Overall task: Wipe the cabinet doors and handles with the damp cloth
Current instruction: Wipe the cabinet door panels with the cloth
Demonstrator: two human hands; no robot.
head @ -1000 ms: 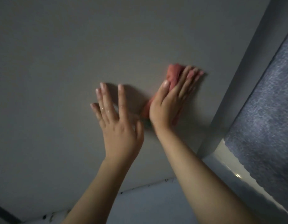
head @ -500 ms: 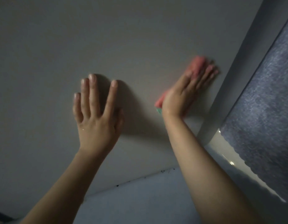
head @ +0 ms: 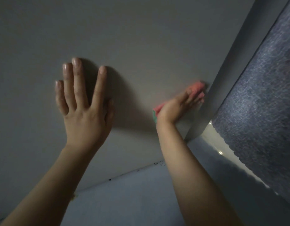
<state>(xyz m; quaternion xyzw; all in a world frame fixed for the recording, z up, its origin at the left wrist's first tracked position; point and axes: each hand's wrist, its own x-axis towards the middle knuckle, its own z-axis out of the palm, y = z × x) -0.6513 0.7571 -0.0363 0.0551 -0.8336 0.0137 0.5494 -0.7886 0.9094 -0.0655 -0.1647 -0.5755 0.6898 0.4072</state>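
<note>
The cloth [head: 195, 88] lies flat under my right hand [head: 181, 105], pressed to the door [head: 141, 46] right at its edge, well right of my left hand [head: 83, 101], which rests open and empty on the panel. If I push further right, I judge the cloth could bunch against the frame [head: 222, 88] and slip from my palm.
</note>
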